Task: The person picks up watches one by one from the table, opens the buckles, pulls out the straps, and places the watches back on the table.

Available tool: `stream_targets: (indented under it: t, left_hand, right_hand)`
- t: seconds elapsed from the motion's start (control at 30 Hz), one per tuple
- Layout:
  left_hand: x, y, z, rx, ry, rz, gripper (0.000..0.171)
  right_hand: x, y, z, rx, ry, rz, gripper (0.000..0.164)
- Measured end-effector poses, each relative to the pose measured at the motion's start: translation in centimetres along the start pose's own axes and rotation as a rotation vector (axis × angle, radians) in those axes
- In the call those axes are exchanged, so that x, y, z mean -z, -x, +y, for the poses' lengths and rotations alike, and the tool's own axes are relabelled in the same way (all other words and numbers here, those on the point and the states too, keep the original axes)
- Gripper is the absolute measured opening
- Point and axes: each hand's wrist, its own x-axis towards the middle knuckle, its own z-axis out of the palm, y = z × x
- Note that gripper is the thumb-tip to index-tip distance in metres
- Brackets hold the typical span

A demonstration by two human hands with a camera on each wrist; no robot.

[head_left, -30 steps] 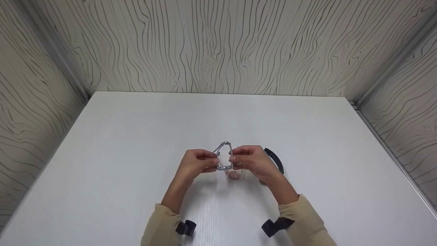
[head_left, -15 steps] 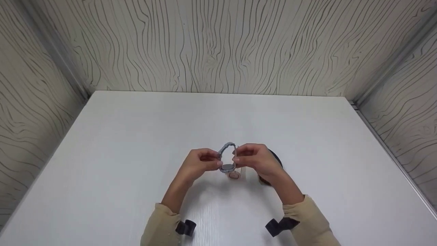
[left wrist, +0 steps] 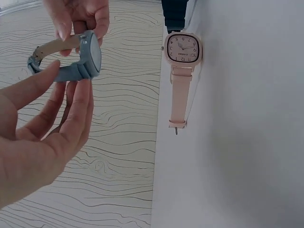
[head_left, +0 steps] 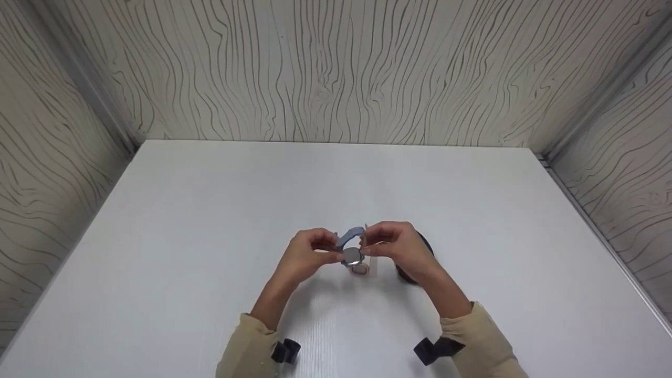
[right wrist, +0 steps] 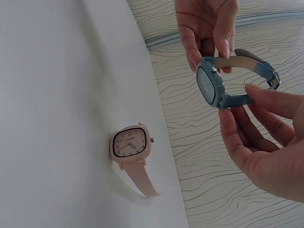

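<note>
Both hands hold a blue wristwatch [head_left: 352, 255] up above the white table, its strap closed into a loop. My left hand [head_left: 311, 253] pinches the strap on one side between thumb and fingers. On the other side my right hand [head_left: 395, 245] pinches the strap near the case. In the right wrist view the blue watch [right wrist: 210, 86] shows its dial side-on, with the buckle at the far end of the loop. Below the hands a pink watch [left wrist: 183, 50] with a squarish case lies on the table, face up, its strap undone.
A dark watch strap [left wrist: 174, 14] lies beside the pink watch, partly behind my right hand in the head view. The white table [head_left: 210, 210] reaches back to a wood-patterned wall [head_left: 325, 73], with similar panels at both sides.
The blue watch has tilted in the hands, so its case now faces the head camera more. My right hand has shifted slightly to the right; the left has moved a little with it.
</note>
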Motion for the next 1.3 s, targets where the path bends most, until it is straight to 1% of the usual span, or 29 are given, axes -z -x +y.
stream_targets:
  t: [0.1, 0.33, 0.57, 0.77, 0.87, 1.0, 1.1, 1.3]
  left_hand:
    - [-0.1, 0.1, 0.1, -0.026, -0.025, -0.004, 0.019]
    - [-0.4, 0.2, 0.1, -0.025, -0.046, -0.011, 0.019]
    - [-0.6, 0.0, -0.3, -0.036, -0.054, -0.016, 0.019]
    - [-0.7, -0.1, -0.6, -0.039, -0.042, -0.014, 0.019]
    - [-0.7, 0.1, -0.5, -0.055, -0.027, -0.016, 0.019]
    - [-0.6, 0.2, -0.3, -0.072, -0.003, -0.014, 0.020]
    - [-0.6, 0.4, 0.0, -0.077, 0.011, -0.009, 0.021]
    - [-0.8, 0.5, 0.5, -0.086, -0.001, 0.007, 0.020]
  right_hand:
    - [0.0, 0.1, 0.1, -0.007, 0.004, 0.000, 0.022]
    - [0.1, 0.5, 0.3, -0.018, 0.018, -0.013, 0.025]
    - [0.2, 0.7, 0.4, -0.016, 0.042, -0.001, 0.027]
    - [0.1, 0.8, 0.4, -0.013, 0.055, 0.008, 0.024]
    - [0.1, 0.8, 0.5, -0.002, 0.051, 0.003, 0.023]
    - [0.1, 0.8, 0.5, 0.025, 0.063, -0.001, 0.023]
    - [0.0, 0.9, 0.5, 0.029, 0.082, 0.001, 0.023]
    - [0.1, 0.9, 0.5, 0.022, 0.077, 0.000, 0.023]
